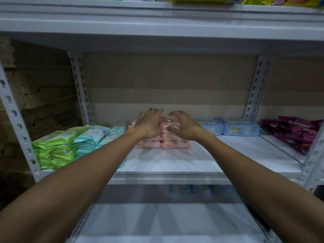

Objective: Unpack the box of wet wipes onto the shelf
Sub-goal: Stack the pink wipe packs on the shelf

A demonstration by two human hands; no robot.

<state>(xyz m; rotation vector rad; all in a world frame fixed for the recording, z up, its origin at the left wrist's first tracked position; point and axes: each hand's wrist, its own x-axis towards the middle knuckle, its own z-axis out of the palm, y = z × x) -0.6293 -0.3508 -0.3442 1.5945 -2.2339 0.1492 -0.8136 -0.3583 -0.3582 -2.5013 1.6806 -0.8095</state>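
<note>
Both arms reach deep into the white metal shelf [168,162]; the left hand [149,123] and right hand [182,126] hover with fingers spread and curled over a stack of pink wet-wipe packs [172,142] — holding nothing, as far as I can judge. Left of the hands lie green packs [56,148] and teal packs [93,137]; right, blue packs [240,128]. Stocking looks well under way — the box is out of view. Labels are unreadable.

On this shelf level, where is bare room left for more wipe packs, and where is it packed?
Bare: the shelf in front of the pink packs, and in front of the blue packs rightward toward the purple packs. Crowded: the left end, green packs against teal packs.
</note>
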